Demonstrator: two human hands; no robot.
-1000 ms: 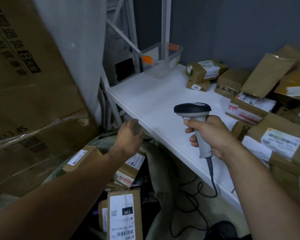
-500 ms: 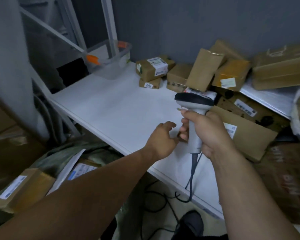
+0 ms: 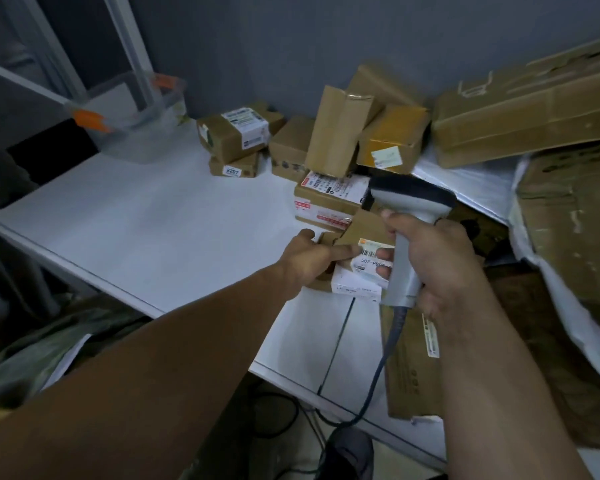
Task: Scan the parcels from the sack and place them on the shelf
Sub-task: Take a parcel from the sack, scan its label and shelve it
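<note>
My right hand (image 3: 437, 261) grips the grey handle of a barcode scanner (image 3: 409, 216), its dark head up and pointing left over the shelf. My left hand (image 3: 309, 261) holds a small brown parcel (image 3: 362, 230) with a white barcode label, thumb across the label, low over the white shelf (image 3: 146, 230). The parcel sits just left of the scanner handle. A green sack (image 3: 49, 351) with a white label lies at the lower left, below the shelf edge.
Several brown parcels (image 3: 326, 154) are piled at the back and right of the shelf. A clear plastic tub (image 3: 136, 119) with orange clips stands at the back left. Large cartons (image 3: 534, 109) lean at the right. The scanner cable (image 3: 378, 375) hangs down to the floor.
My left hand left the sack, swung right over the shelf and now holds a small parcel beside the scanner. My view turned right, away from the sack.
</note>
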